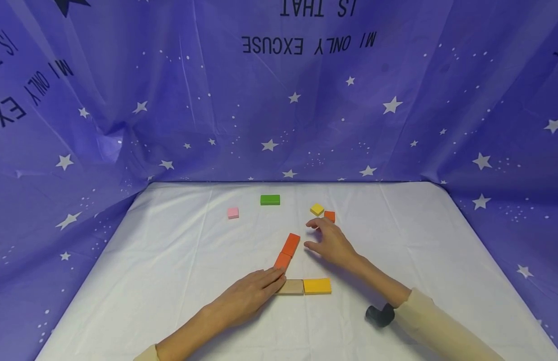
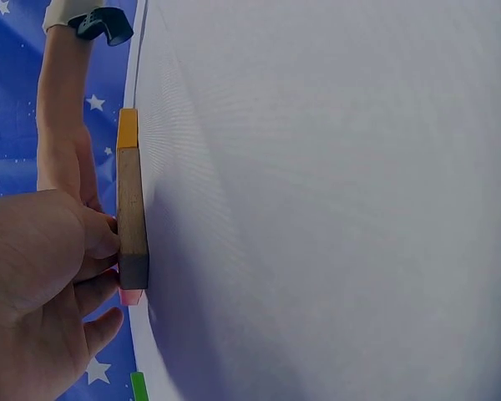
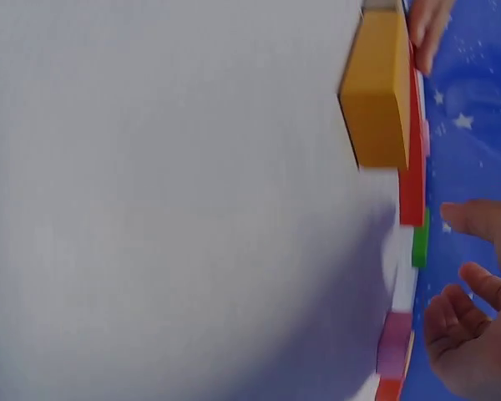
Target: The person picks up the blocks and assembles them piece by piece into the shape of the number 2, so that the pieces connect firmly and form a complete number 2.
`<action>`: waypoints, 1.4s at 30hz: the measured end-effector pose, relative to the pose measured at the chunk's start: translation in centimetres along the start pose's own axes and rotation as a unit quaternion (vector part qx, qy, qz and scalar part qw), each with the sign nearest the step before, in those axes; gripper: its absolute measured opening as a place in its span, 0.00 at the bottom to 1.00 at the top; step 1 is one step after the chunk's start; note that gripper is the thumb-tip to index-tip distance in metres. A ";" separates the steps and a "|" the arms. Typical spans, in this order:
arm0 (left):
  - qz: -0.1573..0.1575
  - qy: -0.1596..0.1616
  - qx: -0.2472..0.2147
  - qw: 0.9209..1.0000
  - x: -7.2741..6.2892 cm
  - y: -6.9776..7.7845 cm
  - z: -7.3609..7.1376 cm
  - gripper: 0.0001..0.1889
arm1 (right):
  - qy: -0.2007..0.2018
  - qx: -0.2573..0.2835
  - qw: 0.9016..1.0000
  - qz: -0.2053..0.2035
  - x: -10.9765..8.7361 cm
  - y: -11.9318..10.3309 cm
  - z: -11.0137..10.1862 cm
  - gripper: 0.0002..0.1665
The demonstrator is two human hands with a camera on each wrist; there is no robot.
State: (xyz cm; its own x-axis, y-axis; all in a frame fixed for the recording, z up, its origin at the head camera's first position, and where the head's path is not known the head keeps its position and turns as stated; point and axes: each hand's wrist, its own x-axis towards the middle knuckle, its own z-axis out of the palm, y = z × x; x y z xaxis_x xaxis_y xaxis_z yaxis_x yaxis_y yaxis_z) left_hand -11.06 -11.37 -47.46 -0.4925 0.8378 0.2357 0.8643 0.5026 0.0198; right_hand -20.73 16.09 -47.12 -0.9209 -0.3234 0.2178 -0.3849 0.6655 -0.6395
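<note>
White-covered table [image 1: 139, 281], draped backdrop [image 1: 243, 120].
Before me, purple-blue backdrop sheeting, printed with white stars [image 1: 392, 105] and black lettering [image 1: 308, 45], rises behind the table and along both sides.

- White-covered table [image 1: 157, 271]
- Green block [image 1: 270, 200], rear
- Pink block [image 1: 233, 213]
- Small yellow block [image 1: 317, 209], beside small orange block [image 1: 330, 216]
- Purple block [image 3: 394, 344]
- Two orange blocks [image 1: 290, 244], end to end
- Plain wooden block [image 1: 293, 287] abutting amber block [image 1: 317, 286]

Tan block [image 1: 293, 287], white-starred purple backdrop [image 1: 243, 100]
</note>
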 end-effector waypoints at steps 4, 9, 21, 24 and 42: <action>0.004 0.005 0.005 1.000 0.0 0.0 -0.1 0.25 | 0.017 0.011 1.000 0.018 -0.1 1.0 -1.2 0.29; 0.007 0.008 0.011 1.000 -0.1 0.0 -0.1 0.26 | 0.022 0.003 0.999 0.047 -0.6 2.3 -2.1 0.29; 0.006 0.005 0.010 1.000 -0.1 -0.1 0.0 0.25 | 0.016 -0.020 0.997 0.071 -1.1 4.2 -2.4 0.28; 0.005 0.005 0.009 1.000 -0.1 -0.1 0.0 0.25 | 0.014 -0.018 0.997 0.078 -1.0 4.4 -2.4 0.27; 0.002 0.001 0.009 1.000 0.0 -0.1 0.0 0.25 | 0.005 -0.012 0.995 0.096 -0.7 4.7 -2.5 0.20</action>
State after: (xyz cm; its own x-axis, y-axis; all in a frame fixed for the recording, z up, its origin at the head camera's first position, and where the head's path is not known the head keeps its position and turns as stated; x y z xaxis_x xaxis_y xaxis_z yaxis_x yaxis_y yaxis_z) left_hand -11.10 -11.46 -47.46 -0.4884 0.8398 0.2371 0.8645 0.5026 0.0009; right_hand -22.01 21.13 -48.43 -0.9782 -0.1821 0.1002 -0.2028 0.7308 -0.6518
